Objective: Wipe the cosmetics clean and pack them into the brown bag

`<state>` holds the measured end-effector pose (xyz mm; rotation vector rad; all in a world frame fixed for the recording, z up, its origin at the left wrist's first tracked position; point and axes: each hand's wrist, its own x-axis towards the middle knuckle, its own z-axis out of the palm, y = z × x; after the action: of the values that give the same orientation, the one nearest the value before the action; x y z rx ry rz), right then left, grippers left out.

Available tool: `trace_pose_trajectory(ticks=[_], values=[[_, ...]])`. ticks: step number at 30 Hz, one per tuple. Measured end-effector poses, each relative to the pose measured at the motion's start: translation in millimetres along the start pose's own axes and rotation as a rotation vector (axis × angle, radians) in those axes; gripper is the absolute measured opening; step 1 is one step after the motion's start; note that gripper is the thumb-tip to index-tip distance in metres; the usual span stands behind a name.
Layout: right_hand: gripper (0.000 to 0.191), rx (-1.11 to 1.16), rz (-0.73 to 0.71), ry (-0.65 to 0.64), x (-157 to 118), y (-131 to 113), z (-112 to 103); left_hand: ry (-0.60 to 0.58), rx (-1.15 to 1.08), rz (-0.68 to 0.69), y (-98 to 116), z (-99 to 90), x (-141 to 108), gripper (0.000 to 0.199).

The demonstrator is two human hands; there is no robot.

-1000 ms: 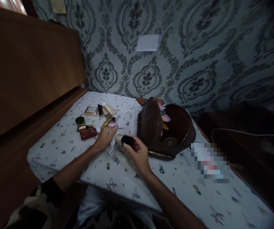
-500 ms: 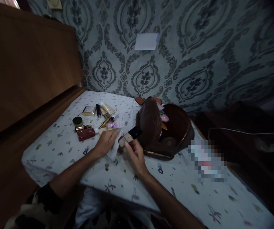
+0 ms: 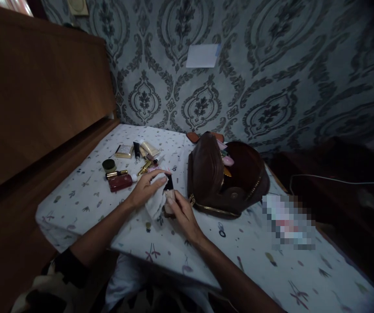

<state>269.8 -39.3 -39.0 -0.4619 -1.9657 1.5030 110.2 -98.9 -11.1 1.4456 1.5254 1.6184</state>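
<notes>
Patterned wallpaper (image 3: 203,104) is seen behind a printed tablecloth (image 3: 76,191). Left of the brown bag (image 3: 204,171), a black-capped bottle (image 3: 170,195) is grasped in the right hand (image 3: 186,216), while a white cloth (image 3: 155,203) is held by the left hand (image 3: 142,191) against the bottle's cap (image 3: 167,183).

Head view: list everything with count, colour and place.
Bottle: 1, beige, black cap, in right hand
Cloth or tissue: 1, white, in left hand
Second bottle: 1, red, left
Jar: 1, dark green, left
Cosmetics: several, mixed, beyond left hand
Bag: 1, brown, right of bottle
Bag contents: several, pink, yellow, inside
Pixelated patch: 1, multicoloured, right
Tablecloth: 1, patterned white, under bag
Cabinet: 1, brown, left
Wall: 1, patterned grey, back
Paper: 1, white, on wall
Cable: 1, white, far right
Sleeve: 1, black, lower left
Hands: 2, bare, centre
</notes>
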Motion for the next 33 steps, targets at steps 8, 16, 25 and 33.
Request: trace_pose_trajectory(ticks=[8,16,25,33], values=[[0.033,0.022,0.069,0.005,-1.9,2.5,-0.8,0.202,-0.272,-0.167,-8.2,6.9,-0.1,0.037],[0.031,-0.054,0.040,0.027,-4.2,-6.2,-0.1,0.321,-0.300,-0.138,-9.8,10.8,0.8,0.037],[0.030,-0.059,0.037,0.035,-5.3,-4.2,-0.2,0.325,-0.213,-0.104,-10.0,10.5,1.1,0.033],[0.032,-0.086,0.026,0.103,-4.5,-5.4,-3.6,0.250,-0.073,-0.062,-9.8,9.7,-2.4,0.040]])
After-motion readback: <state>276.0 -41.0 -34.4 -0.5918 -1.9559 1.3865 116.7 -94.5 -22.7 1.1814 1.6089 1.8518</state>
